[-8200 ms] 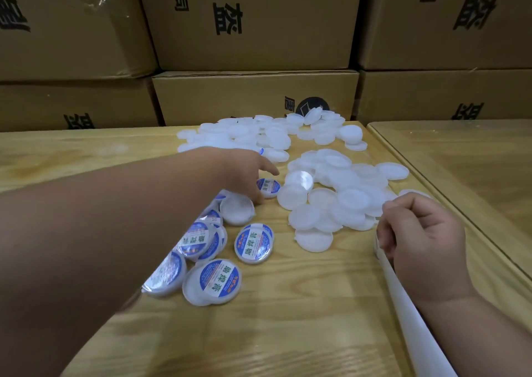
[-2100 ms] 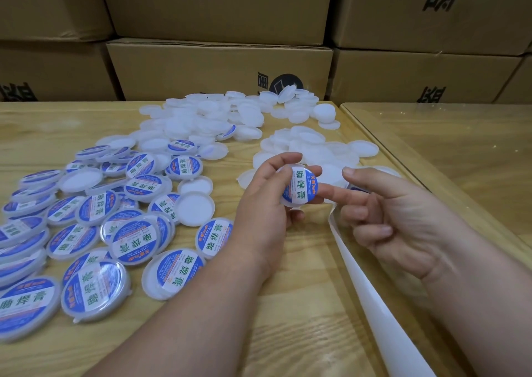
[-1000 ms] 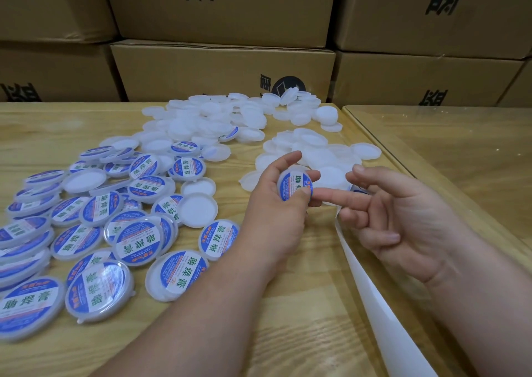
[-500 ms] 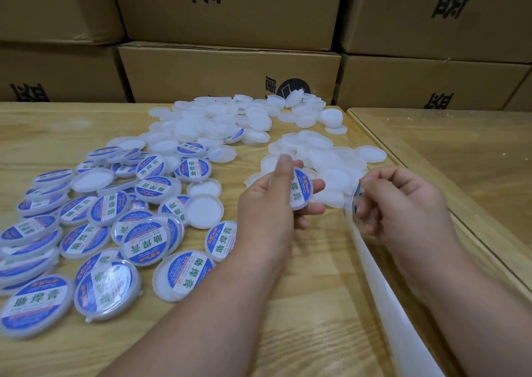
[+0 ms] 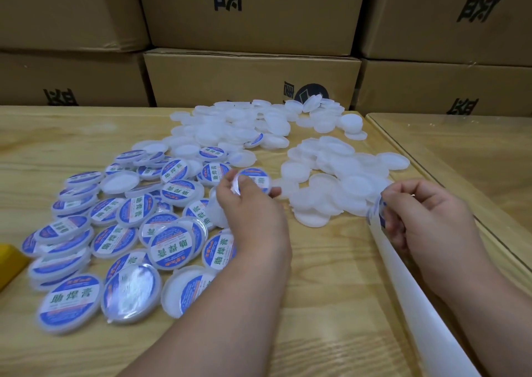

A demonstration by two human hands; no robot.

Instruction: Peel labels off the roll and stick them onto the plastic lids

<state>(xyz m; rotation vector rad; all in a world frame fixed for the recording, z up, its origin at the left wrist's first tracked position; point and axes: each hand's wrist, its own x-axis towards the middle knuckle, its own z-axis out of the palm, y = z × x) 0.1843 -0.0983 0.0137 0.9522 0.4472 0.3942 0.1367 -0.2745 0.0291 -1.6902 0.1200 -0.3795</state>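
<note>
My left hand (image 5: 252, 212) holds a labelled lid (image 5: 256, 179) by its edge, just above the pile of labelled lids (image 5: 169, 244) with blue and white stickers on the left of the table. My right hand (image 5: 426, 221) pinches the label strip (image 5: 377, 212) at its upper end, where a blue label edge shows. The white backing paper (image 5: 414, 299) trails down toward the bottom right. Plain white lids (image 5: 339, 186) lie between and beyond both hands, with more plain lids (image 5: 244, 126) farther back.
Stacked cardboard boxes (image 5: 253, 80) wall off the far edge of the wooden table (image 5: 316, 304). A second table with a glass top (image 5: 466, 158) adjoins on the right. A yellow object (image 5: 8, 264) pokes in at the left edge.
My left hand has carried the labelled lid leftward, toward the labelled pile. My right hand has drawn back to the strip and closed its fingers on it.
</note>
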